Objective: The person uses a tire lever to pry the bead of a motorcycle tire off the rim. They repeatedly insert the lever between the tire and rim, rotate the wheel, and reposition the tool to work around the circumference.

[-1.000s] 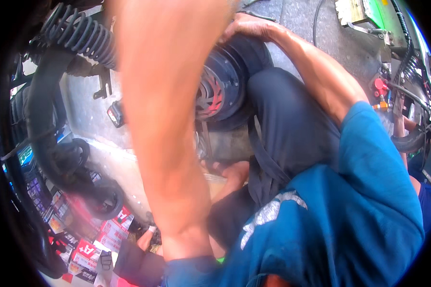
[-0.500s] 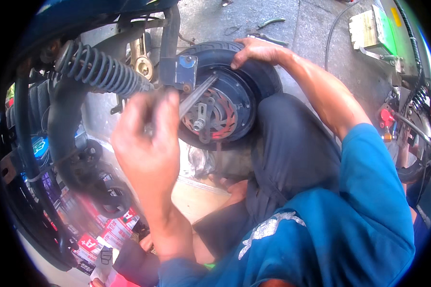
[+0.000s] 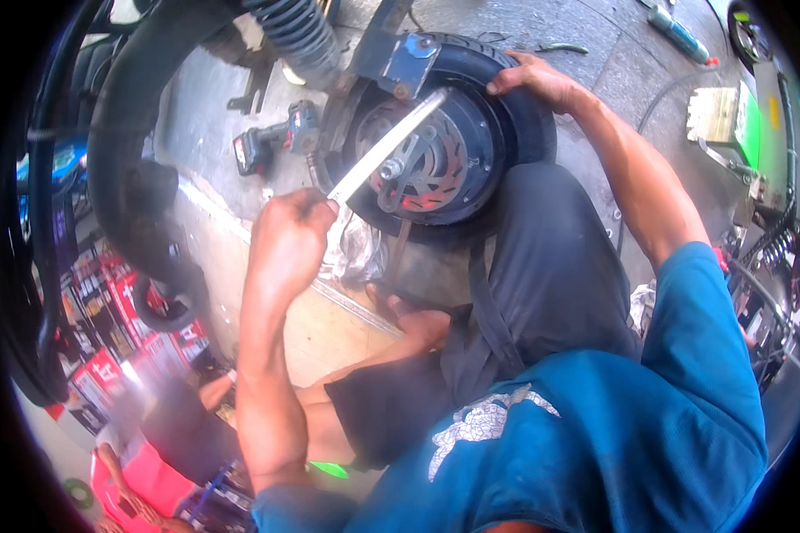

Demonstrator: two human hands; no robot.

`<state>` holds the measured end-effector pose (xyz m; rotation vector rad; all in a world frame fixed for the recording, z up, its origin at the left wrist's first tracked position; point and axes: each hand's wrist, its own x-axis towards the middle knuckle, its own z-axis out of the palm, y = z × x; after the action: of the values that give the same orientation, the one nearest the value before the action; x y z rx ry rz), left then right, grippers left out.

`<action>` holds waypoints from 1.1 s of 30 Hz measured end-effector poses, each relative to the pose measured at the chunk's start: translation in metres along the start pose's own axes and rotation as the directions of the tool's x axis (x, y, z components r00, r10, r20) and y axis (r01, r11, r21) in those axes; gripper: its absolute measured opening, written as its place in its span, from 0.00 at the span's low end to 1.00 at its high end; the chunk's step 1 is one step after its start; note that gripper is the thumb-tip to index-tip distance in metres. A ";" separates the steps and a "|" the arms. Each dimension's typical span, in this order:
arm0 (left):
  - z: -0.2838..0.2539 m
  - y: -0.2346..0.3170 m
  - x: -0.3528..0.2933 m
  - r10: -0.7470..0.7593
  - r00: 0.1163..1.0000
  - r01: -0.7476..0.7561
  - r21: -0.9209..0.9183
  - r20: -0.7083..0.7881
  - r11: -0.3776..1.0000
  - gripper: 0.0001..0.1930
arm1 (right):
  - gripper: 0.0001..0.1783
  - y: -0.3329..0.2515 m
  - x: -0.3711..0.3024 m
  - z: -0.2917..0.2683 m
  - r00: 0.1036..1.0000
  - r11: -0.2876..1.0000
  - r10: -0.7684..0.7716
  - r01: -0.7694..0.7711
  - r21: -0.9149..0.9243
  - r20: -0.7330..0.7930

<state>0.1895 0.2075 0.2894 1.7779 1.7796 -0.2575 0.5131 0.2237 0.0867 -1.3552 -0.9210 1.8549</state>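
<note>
A black tyre (image 3: 529, 133) on a dark hub wheel lies between my legs and the vehicle's arm. Its slotted brake disc (image 3: 444, 169) with red marks and the axle nut face up. My left hand (image 3: 284, 240) is closed around the lower end of a long silver tyre lever (image 3: 387, 147). The lever slants over the disc, its tip by the hub's upper edge; whether it touches there I cannot tell. My right hand (image 3: 542, 82) grips the tyre at the top right, thumb on the sidewall, fingers over the tread.
A cordless drill (image 3: 284, 138) lies on the floor left of the wheel. Above the wheel hang a coil spring shock (image 3: 298, 35) and a metal bracket (image 3: 411, 62). Pliers (image 3: 562, 47) and a blue canister (image 3: 678, 34) lie beyond. Another person in pink (image 3: 147, 475) sits lower left.
My left hand has moved down and the lever now lies across the disc. My right hand stays on the tyre. The view has shifted left, bringing the drill into sight.
</note>
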 end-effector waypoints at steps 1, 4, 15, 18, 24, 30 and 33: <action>-0.003 -0.003 0.000 -0.010 1.000 0.010 -0.012 -0.017 1.000 0.16 | 0.37 -0.001 0.000 0.000 1.000 1.000 -0.008 0.008 -0.015 0.015; -0.002 -0.011 0.001 0.088 0.994 -0.086 0.032 -0.071 0.996 0.18 | 0.55 -0.005 -0.001 0.001 0.999 0.997 0.041 -0.041 -0.063 0.001; 0.054 -0.005 -0.017 0.044 0.980 -0.008 0.184 -0.193 0.983 0.14 | 0.44 0.002 0.005 0.004 0.996 0.996 0.008 -0.015 -0.085 -0.083; 0.094 -0.009 -0.028 0.015 0.942 0.002 0.050 -0.335 0.999 0.14 | 0.47 0.004 0.002 0.002 0.995 0.990 0.024 -0.037 -0.135 -0.101; 0.145 0.001 -0.038 -0.165 0.922 0.099 -0.198 -0.350 0.975 0.18 | 0.60 0.026 0.016 -0.008 0.989 0.982 -0.020 -0.007 -0.190 -0.144; 0.133 0.003 -0.015 -0.120 0.947 0.030 -0.291 -0.298 0.956 0.17 | 0.65 0.018 0.012 0.000 0.989 0.982 0.016 -0.044 -0.182 -0.150; 0.105 0.000 -0.012 -0.080 0.967 0.031 -0.198 -0.241 0.980 0.18 | 0.62 0.016 0.008 -0.001 0.988 0.972 0.004 -0.041 -0.232 -0.157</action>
<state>0.2176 0.1412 0.2118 1.6812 1.9566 0.1191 0.5106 0.2217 0.0693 -1.6339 -1.0723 1.6680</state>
